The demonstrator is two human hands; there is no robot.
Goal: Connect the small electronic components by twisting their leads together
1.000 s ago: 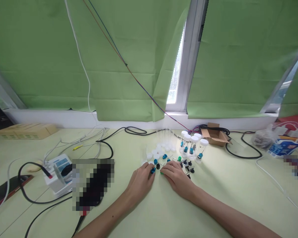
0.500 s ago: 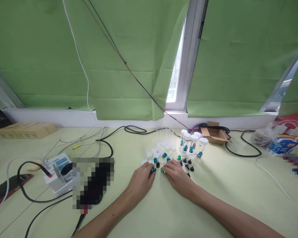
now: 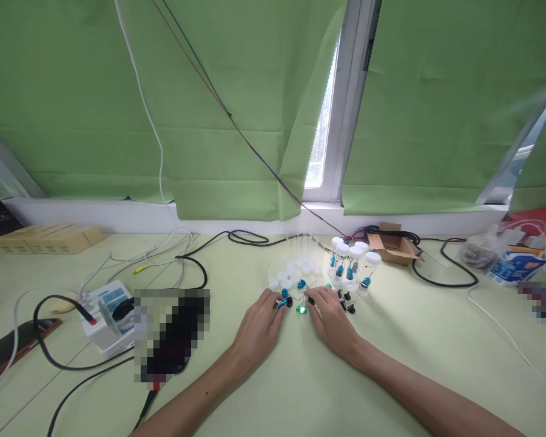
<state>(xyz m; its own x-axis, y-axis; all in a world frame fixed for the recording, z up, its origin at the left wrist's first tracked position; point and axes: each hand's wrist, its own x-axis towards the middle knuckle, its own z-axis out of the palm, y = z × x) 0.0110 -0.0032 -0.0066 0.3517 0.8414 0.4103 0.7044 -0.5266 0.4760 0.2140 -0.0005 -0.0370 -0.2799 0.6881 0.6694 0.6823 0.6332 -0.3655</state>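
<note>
My left hand [image 3: 261,320] is closed in a pinch on a small shiny blue metal part [image 3: 281,303]. Its exact kind is too small to make out. My right hand [image 3: 331,315] has thumb and fingers round a small black knob-like part [image 3: 311,300]. On the table between the hands lies a bright green metal piece [image 3: 301,309]. A short black cylinder [image 3: 290,301] stands just right of the left fingertips. More blue pieces [image 3: 301,284] and several black parts [image 3: 347,296] with thin metal stems lie beyond and beside the right hand, partly hidden by it.
Clear tubes with white caps [image 3: 372,258], blue pieces inside, stand behind the right hand. White discs [image 3: 286,278] lie beyond the left hand. An open cardboard box [image 3: 394,247] and black cables [image 3: 255,241] line the back. A white power strip [image 3: 107,318] sits left.
My right hand has let go of the green piece, which now lies on the table, and moved slightly right to a black part. My left hand still holds the blue part, raised a little.
</note>
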